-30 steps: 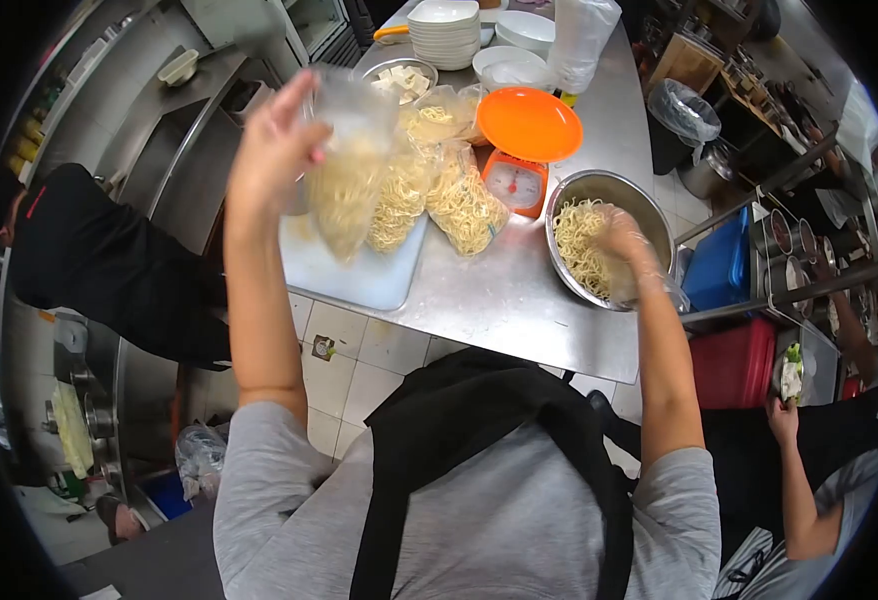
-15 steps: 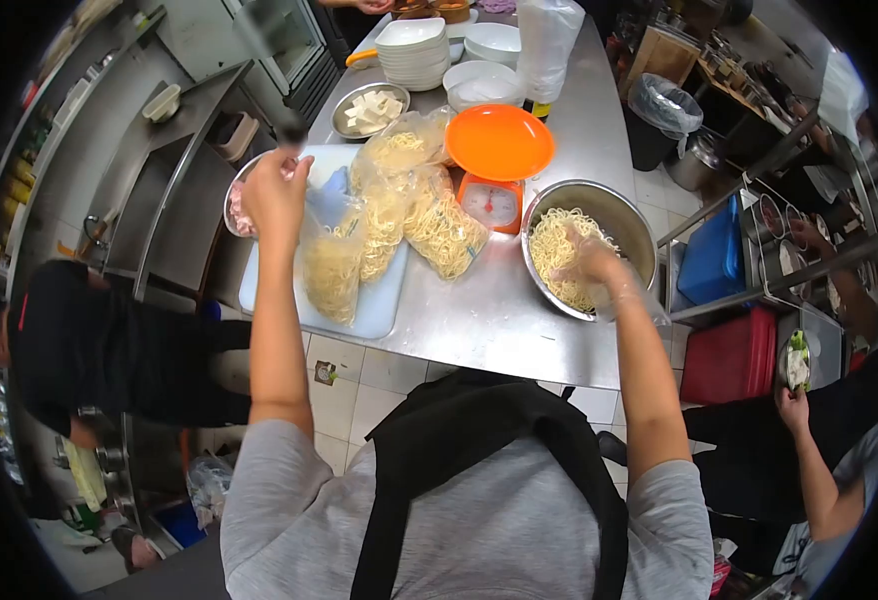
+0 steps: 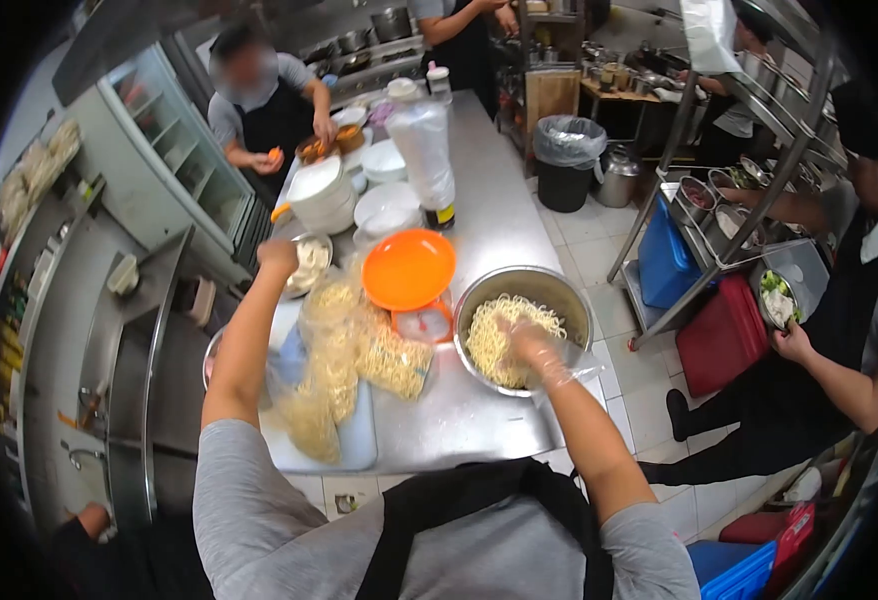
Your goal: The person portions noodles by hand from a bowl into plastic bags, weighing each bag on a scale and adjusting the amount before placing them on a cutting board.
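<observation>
My right hand (image 3: 531,346), in a clear plastic glove, reaches into a steel bowl (image 3: 576,305) of pale noodles (image 3: 504,318); its blurred fingers curl down into them. At the far left of the table, my left hand (image 3: 279,258) is raised with its fingers closed beside a small metal bowl of white chunks (image 3: 309,262). Whatever it may hold is hidden. Between my hands, clear bags of noodles (image 3: 395,362) lie partly on a pale cutting board (image 3: 361,440). An orange plate (image 3: 409,268) rests on an orange dial scale (image 3: 425,323).
Stacked white bowls (image 3: 321,195) and a wrapped plastic stack (image 3: 421,150) stand further back. A co-worker (image 3: 269,110) handles food at the far end; another person (image 3: 839,330) on the right holds a bowl (image 3: 777,300). A bin (image 3: 567,165) and metal rack (image 3: 649,270) stand right of the table.
The view has tilted up and shifted right, showing more of the far table and room. My left hand has moved towards the bowl of white chunks. My right hand remains in the noodles.
</observation>
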The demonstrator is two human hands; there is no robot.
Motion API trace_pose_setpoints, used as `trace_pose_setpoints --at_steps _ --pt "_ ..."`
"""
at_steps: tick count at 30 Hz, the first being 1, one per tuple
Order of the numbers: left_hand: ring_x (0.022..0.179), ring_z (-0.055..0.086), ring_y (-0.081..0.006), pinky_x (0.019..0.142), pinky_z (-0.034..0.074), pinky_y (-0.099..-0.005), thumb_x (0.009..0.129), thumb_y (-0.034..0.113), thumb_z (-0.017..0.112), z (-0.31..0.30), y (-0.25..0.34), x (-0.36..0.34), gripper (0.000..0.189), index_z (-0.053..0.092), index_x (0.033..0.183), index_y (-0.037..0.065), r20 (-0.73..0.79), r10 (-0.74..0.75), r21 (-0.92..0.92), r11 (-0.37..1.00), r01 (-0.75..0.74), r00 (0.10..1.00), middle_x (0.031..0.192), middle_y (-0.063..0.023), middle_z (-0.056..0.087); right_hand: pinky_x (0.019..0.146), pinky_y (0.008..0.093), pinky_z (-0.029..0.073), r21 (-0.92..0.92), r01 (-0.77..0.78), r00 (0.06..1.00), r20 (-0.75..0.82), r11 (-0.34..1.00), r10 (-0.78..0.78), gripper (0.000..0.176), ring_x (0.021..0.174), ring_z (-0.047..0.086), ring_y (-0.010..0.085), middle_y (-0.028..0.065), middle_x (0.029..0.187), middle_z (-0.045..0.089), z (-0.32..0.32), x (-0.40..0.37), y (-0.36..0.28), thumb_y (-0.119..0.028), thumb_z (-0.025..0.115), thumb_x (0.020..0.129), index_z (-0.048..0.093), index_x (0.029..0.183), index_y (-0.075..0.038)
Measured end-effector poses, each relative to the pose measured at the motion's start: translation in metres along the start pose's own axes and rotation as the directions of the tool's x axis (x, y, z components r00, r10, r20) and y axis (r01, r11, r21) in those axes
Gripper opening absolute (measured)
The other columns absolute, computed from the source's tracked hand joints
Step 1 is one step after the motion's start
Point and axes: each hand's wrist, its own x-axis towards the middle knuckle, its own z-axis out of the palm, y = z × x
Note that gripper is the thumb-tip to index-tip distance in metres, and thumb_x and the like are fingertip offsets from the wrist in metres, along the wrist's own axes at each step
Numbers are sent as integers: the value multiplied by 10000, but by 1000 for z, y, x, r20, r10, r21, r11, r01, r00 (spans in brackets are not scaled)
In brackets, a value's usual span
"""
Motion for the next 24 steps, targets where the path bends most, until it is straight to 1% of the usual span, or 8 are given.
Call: trace_pose_setpoints --at_steps 3,8,10,12,16,20,22,24 --pt "921 583 -347 755 468 -431 675 318 693 -83 48 77 490 538 1049 43 -564 137 -340 860 -380 814 948 -184 606 972 378 370 -58 1 996 -87 998 -6 992 1233 368 339 207 1374 300 21 16 5 -357 783 581 221 1391 -248" --pt "1258 296 -401 1007 286 -472 657 444 705 -127 149 198 965 216 1331 -45 -601 46 -550 700 -455 798 1340 -270 315 890 372 440 -78 5 986 -167 997 -18 915 1156 460 334 207 1347 345 16 -6 -6 -309 756 617 253 1380 -271" --pt "1187 419 -333 937 355 -479 640 413 710 -135 156 217 700 487 1217 83 -606 159 -390 795 -465 780 1228 -152 499 879 370 447 -69 -41 979 -203 997 26 889 1137 478 334 209 1339 354 16 -3 -2 -294 746 633 259 1377 -282" --pt "979 575 -309 825 420 -492 678 355 665 -160 160 215 369 643 986 155 -436 -52 -651 708 -275 899 1017 -97 625 872 372 450 -41 -49 975 -221 998 39 843 1102 502 344 220 1348 337 17 -4 1 -256 725 659 274 1370 -307" --pt "785 606 -339 674 455 -451 794 275 534 -190 141 210 188 635 854 129 -825 -90 -413 770 -487 558 867 -146 623 867 376 452 -5 -3 972 -234 1000 1 841 1083 511 361 229 1365 305 29 -1 2 -233 726 658 281 1368 -310" --pt "691 579 -352 616 447 -427 868 161 472 -245 105 165 129 548 876 57 -919 -338 -357 499 -790 202 754 -166 582 895 391 429 -29 -21 971 -240 999 14 880 1103 487 375 221 1373 296 13 -18 -11 -247 755 611 299 1364 -279" --pt "623 579 -276 581 460 -380 865 125 510 -256 80 132 81 537 878 50 -870 -412 -412 305 -859 270 735 -127 573 908 397 420 -18 -47 979 -197 999 43 888 1125 458 382 212 1356 321 1 -25 -18 -240 763 580 325 1352 -256" --pt "620 573 -156 553 459 -310 851 101 542 -278 65 36 46 543 879 64 -659 -487 -616 -88 -783 573 763 -67 564 911 390 421 24 3 955 -296 1000 5 828 1137 452 360 206 1359 318 11 -24 -12 -194 739 596 363 1331 -254"
